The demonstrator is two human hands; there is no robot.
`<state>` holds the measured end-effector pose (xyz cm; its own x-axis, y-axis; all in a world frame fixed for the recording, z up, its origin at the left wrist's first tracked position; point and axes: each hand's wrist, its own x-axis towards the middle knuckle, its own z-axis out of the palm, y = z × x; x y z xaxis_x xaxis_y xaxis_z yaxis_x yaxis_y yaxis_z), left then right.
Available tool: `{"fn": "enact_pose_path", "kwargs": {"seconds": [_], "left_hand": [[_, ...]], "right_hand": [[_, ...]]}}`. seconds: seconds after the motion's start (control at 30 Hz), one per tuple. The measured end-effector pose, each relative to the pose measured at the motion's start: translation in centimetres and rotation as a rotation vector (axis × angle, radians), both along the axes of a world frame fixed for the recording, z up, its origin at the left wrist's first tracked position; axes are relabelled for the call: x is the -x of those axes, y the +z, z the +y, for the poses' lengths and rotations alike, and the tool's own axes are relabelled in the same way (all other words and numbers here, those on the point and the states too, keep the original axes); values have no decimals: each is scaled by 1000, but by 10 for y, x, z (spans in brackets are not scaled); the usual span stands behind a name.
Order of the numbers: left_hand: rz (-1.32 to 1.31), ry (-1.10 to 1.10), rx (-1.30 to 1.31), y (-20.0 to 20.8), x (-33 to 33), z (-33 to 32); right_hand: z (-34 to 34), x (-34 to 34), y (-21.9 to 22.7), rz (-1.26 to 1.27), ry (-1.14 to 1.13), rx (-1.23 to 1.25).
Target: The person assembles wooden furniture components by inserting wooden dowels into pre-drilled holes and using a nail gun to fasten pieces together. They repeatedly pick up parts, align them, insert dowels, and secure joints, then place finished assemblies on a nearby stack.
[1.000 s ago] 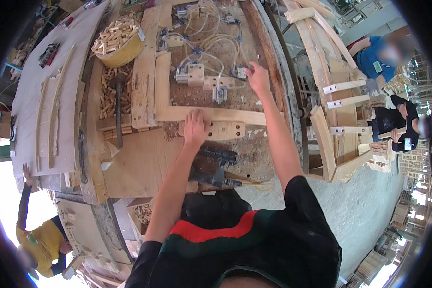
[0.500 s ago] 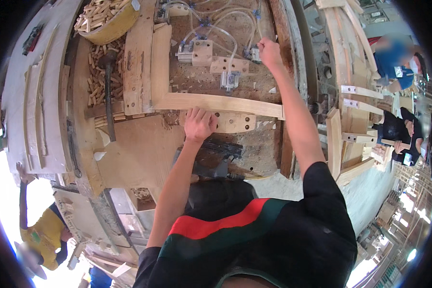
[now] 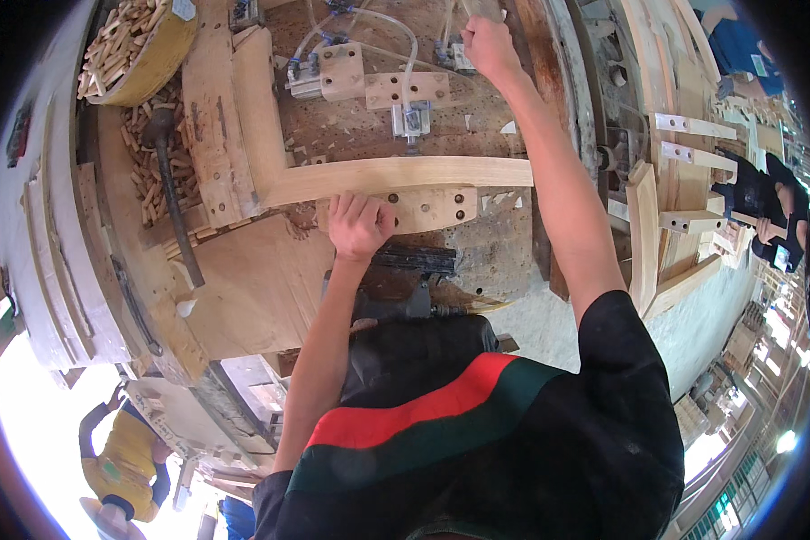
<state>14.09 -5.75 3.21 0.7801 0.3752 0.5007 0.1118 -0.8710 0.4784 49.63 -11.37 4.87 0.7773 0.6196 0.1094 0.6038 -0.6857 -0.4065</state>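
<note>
My left hand [image 3: 360, 227] is closed in a fist, knuckles up, on a drilled wooden block [image 3: 434, 211] just below a pale, slightly curved wooden rail [image 3: 405, 173]. Its fingertips are hidden. The rail meets an upright wooden piece [image 3: 259, 103] at the left, making an L-shaped corner. At the top, my right hand [image 3: 490, 47] is closed beside a small clear-and-metal air fitting [image 3: 462, 58]; what its fingers hold cannot be made out. My right forearm passes over the rail's right end. A small air cylinder [image 3: 411, 120] points at the rail.
Clear air tubes [image 3: 411, 45] loop over the bench. A hammer [image 3: 164, 162] lies across dowels, left of the corner; a yellow tub [image 3: 153, 67] holds more dowels. A dark nail gun [image 3: 414, 301] lies nearest me. Wooden parts [image 3: 693, 153] stand at right; other people are beyond.
My view has shifted, so the bench sits further left and the right hand higher in the picture. Both hands stay closed near the same parts.
</note>
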Motion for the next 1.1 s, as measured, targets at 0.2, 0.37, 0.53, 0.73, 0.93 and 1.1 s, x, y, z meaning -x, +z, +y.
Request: {"fn": "enact_pose_path", "kwargs": {"seconds": [0.2,0.37,0.53,0.73,0.93,1.1], "left_hand": [[55,-108,99,10,16,5],[215,-81,83,24,47,-8],[274,-41,109,19,53,-12],[294,-19,88,12,54,-14],[281,-29,86,10,56,-14],[307,-17,70,10,56,-14]], "right_hand": [[-1,-8,0,-6,69,70],[7,-56,-35,-64,163,168],[4,-54,-43,-63,186,125],[5,1,8,-48,55,226],[-2,11,5,-85,18,115],[2,12,2,-94,12,91]]}}
